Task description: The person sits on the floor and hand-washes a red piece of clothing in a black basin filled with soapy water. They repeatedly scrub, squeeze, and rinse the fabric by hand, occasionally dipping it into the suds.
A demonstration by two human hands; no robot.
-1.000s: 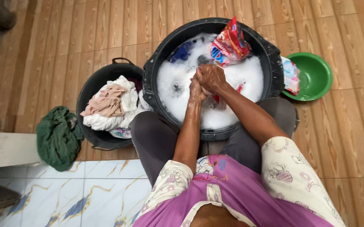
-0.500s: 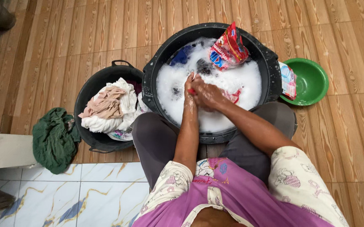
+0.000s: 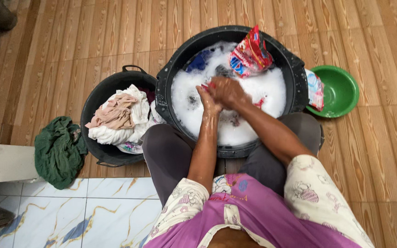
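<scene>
Home wash area, floor level. Black tub (image 3: 299, 69) of suds sitting centre frame on wood-look floor tiles (image 3: 382, 151); bucket (image 3: 93, 110) of wrung laundry lying left; marbled tiles (image 3: 83, 206) showing lower left.

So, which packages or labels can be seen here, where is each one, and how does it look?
Red packet: crumpled pouch with blue and white patches, standing on the far rim of the big black tub, above the foam.
Pale packet: flat pouch, light blue and white with red, wedged between the tub's right edge and the green bowl.
No signs or screens in view.
</scene>
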